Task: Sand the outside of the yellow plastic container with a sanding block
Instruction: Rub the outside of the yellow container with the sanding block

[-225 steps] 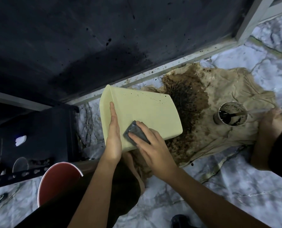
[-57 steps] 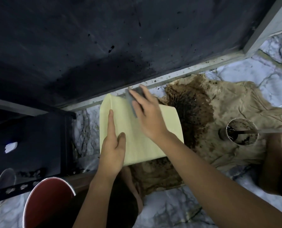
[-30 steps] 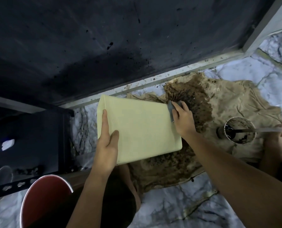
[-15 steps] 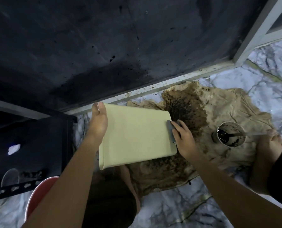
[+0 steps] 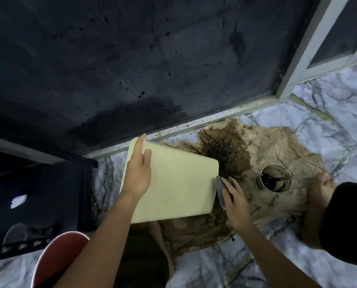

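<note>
The yellow plastic container (image 5: 177,183) lies on its side on a stained cloth, its broad flat wall facing up. My left hand (image 5: 138,171) lies flat on the left part of that wall, fingers straight and reaching to the rim. My right hand (image 5: 233,198) grips a grey sanding block (image 5: 220,190) and presses it against the container's right end face.
A brown-stained cloth (image 5: 267,163) covers the marble floor, with a round tin of dark liquid and a stick (image 5: 274,179) on it. My bare foot (image 5: 319,188) rests right of the tin. A red stool (image 5: 57,258) is at bottom left, a dark shelf (image 5: 38,194) at left.
My left hand moved from the container's far left rim onto its top wall. The sanding block slid lower along the right end face.
</note>
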